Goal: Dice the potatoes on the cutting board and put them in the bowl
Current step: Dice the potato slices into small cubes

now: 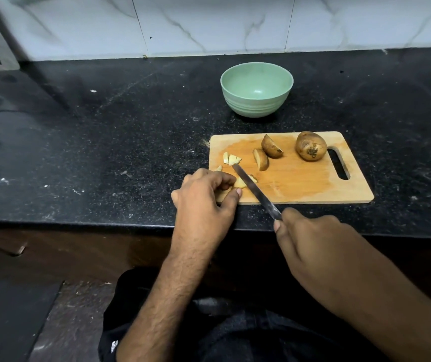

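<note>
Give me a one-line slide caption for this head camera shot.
Left hand steadies a potato piece on the cutting board while the right hand slices with a knife; green bowl waits empty.

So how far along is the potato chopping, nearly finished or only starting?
Early on. Done: a few diced pieces lie on the cutting board. In hand: the left hand holds a potato piece while the right hand works the knife across it. Left: two wedges, a whole potato, and filling the green bowl, which looks empty.
</note>
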`<action>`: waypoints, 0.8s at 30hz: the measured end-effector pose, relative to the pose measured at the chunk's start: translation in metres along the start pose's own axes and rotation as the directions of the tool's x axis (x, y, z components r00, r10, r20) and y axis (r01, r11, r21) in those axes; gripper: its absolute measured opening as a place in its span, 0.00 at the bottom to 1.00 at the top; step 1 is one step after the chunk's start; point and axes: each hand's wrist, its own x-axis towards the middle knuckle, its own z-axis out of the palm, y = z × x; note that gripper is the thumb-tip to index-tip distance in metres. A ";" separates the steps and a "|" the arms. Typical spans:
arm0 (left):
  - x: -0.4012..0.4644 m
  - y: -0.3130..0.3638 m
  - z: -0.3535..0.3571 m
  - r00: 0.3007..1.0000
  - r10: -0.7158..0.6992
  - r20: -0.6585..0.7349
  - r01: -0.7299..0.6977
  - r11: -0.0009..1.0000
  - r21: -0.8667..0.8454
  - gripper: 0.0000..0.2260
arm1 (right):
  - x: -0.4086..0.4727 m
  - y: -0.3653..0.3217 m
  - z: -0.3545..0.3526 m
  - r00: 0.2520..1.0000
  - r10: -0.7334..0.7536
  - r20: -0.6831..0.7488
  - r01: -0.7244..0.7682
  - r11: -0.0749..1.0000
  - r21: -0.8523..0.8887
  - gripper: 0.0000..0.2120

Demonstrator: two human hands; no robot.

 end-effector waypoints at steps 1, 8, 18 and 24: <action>0.000 0.000 0.001 1.000 -0.002 -0.001 0.002 1.000 0.003 0.07 | 0.002 -0.002 0.001 1.000 -0.005 0.003 0.005 1.000 0.003 0.12; 0.002 -0.003 0.003 0.999 -0.040 -0.004 0.040 0.999 -0.032 0.04 | 0.006 -0.008 0.004 1.000 -0.012 0.024 0.013 1.000 -0.026 0.13; 0.006 0.000 0.001 0.999 -0.041 -0.001 0.041 0.999 -0.004 0.02 | 0.018 -0.008 0.007 0.996 -0.012 0.086 0.022 0.992 -0.120 0.11; 0.002 0.002 0.002 0.998 -0.052 -0.039 0.052 0.998 -0.021 0.03 | 0.006 0.001 0.005 0.984 0.001 0.181 0.016 0.995 -0.094 0.08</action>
